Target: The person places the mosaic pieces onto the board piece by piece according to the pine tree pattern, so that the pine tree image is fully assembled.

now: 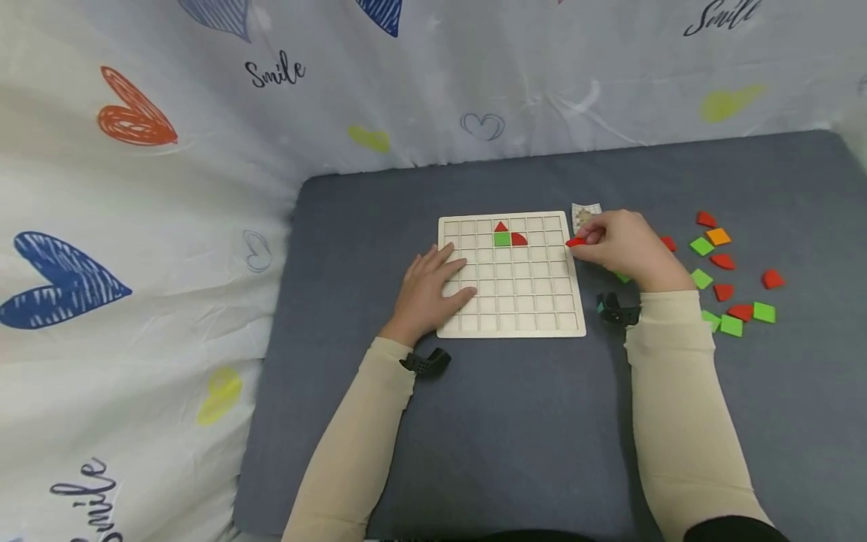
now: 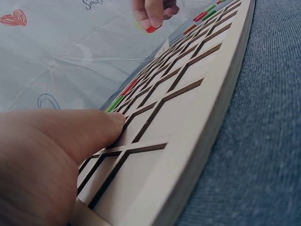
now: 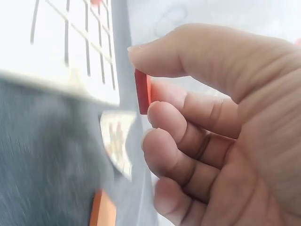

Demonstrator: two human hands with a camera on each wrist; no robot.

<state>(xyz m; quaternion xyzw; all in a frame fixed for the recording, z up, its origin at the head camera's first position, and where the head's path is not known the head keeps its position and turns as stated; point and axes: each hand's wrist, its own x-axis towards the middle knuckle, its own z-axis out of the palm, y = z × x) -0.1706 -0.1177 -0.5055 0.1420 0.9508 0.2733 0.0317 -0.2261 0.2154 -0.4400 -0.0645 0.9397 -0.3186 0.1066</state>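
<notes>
A pale wooden grid board (image 1: 508, 301) lies on the grey table. In its upper rows sit a red triangle (image 1: 500, 226), a green square (image 1: 502, 239) and a red quarter-round piece (image 1: 518, 239). My left hand (image 1: 431, 292) rests on the board's left side with the fingers spread and straight. Beyond the board's right edge, my right hand (image 1: 626, 245) pinches a red tile (image 3: 142, 92) between thumb and fingertips. That tile's full outline is partly hidden by the fingers. Just behind this hand lies a small printed card (image 1: 584, 214), partly covered by it.
Several loose red, green and orange pieces are scattered right of my right hand, among them an orange square (image 1: 719, 236), a green square (image 1: 765, 312) and a red piece (image 1: 772, 279). A white curtain (image 1: 420, 90) with printed hearts hangs behind and left of the table.
</notes>
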